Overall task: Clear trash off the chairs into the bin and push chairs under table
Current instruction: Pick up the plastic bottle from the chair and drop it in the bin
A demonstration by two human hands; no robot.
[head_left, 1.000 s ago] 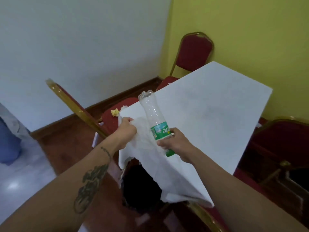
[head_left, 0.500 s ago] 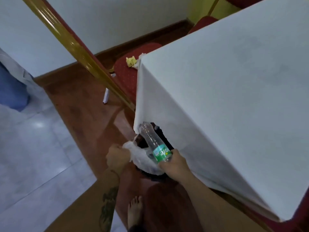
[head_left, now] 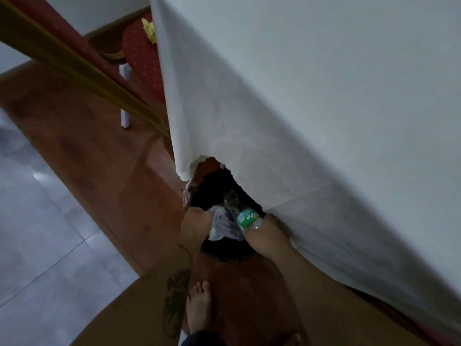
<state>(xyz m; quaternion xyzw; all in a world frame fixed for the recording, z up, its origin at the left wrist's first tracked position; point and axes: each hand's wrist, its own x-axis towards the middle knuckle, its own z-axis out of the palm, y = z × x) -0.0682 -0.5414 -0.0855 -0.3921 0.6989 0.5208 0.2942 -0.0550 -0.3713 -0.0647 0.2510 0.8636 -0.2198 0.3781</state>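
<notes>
The table (head_left: 324, 96), draped in white cloth, stands on a brown wooden floor (head_left: 99, 171); I see grey tiles off the table's left side. At the table's near corner a black-lined bin (head_left: 224, 255) sits on the wood, a bare foot (head_left: 198, 313) planted just before it. Past the table's far-left edge, a red chair seat (head_left: 142, 61) carries a crumpled yellow scrap (head_left: 149, 29)

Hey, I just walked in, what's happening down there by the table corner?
A person is bent over a black bin beside the white-clothed table, putting trash in. The right hand holds a clear bottle with a green label, neck pointing down into the bin, while the left hand grips a crumpled white wad at the bin's mouth. Neither has been let go. A yellow scrap lies on the red chair seat beyond.
</notes>
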